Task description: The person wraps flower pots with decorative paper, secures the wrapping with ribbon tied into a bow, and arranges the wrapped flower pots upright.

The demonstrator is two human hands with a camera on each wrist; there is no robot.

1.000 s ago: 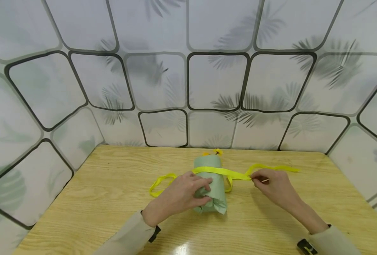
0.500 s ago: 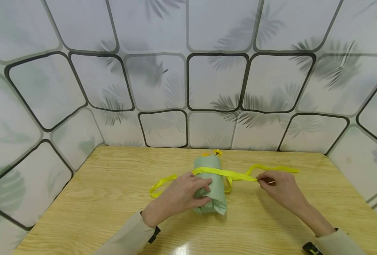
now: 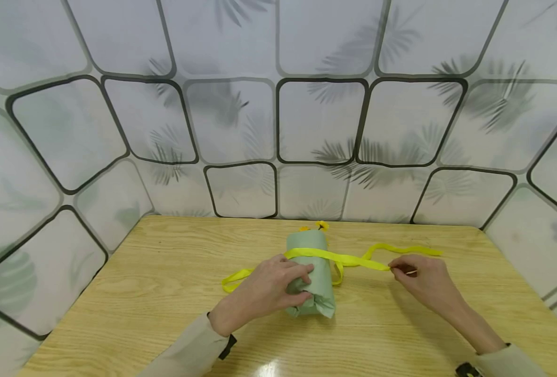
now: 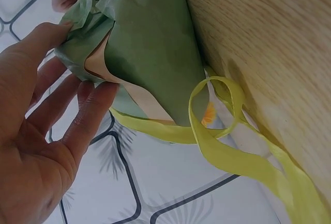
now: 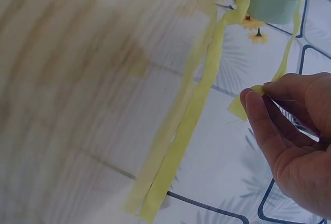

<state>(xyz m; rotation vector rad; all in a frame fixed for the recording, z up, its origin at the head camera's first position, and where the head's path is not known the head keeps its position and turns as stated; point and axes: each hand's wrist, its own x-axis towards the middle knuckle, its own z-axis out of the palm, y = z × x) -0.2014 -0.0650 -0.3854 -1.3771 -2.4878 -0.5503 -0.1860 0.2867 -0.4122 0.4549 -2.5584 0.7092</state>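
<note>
A package wrapped in pale green paper (image 3: 323, 280) lies on the wooden table, its folded end toward me. Yellow ribbon (image 3: 313, 253) crosses over its far half and trails out to both sides. My left hand (image 3: 276, 283) holds the near part of the package, thumb at the folded end and fingers on the top and side. Its thumb and fingertips meet the creased paper (image 4: 155, 43) in the left wrist view. To the right, my right hand (image 3: 426, 280) pinches a ribbon end between thumb and fingertips; a short tip of ribbon (image 5: 238, 109) sticks out past them.
Yellow-orange flowers (image 3: 322, 225) show just beyond the package. Another ribbon tail (image 3: 415, 250) lies on the table behind the right hand, and a ribbon loop (image 3: 233, 280) lies left of the left hand. A patterned wall covering (image 3: 241, 188) closes off the table's far edge.
My right hand has moved right and slightly toward me, drawing the ribbon end further from the package. The ribbon loop at left has shrunk a little. The left hand stays in place.
</note>
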